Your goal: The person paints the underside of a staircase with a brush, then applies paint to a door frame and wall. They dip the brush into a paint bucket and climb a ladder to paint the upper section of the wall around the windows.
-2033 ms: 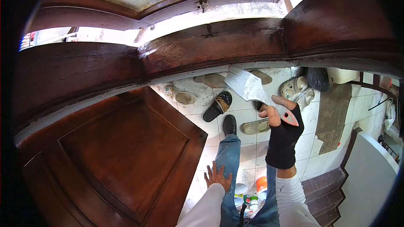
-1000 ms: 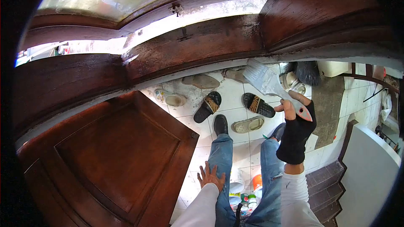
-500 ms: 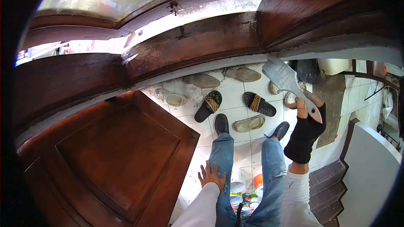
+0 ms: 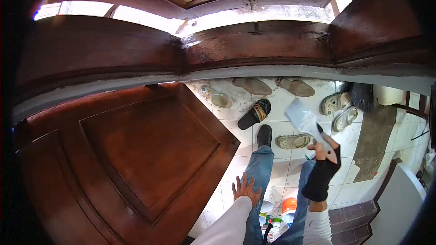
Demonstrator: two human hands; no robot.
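Note:
A wide paintbrush [image 4: 309, 124] with a pale handle and whitish bristles is gripped in my right hand [image 4: 323, 168], which wears a black fingerless glove. Its bristles point up and to the left, held in the air above the tiled floor. My left hand [image 4: 246, 188] is bare and rests on my left thigh, fingers spread. Beside that hand stands a dark brown panelled wooden door [image 4: 150, 149]. Across the top runs a brown wooden frame [image 4: 259, 45], shiny in places, above a pale ledge.
Several shoes lie on the white tiles, among them a striped slide [image 4: 255, 114] and a beige clog [image 4: 294, 142]. Between my legs stand a white bucket [image 4: 268, 200], an orange bucket [image 4: 289, 208] and small containers. Brown steps [image 4: 349, 222] and a white panel [image 4: 402, 195] are at right.
My right hand has lowered with the paintbrush, away from the frame. The view has shifted left, so the door and floor appear further right. My left hand stays on the thigh.

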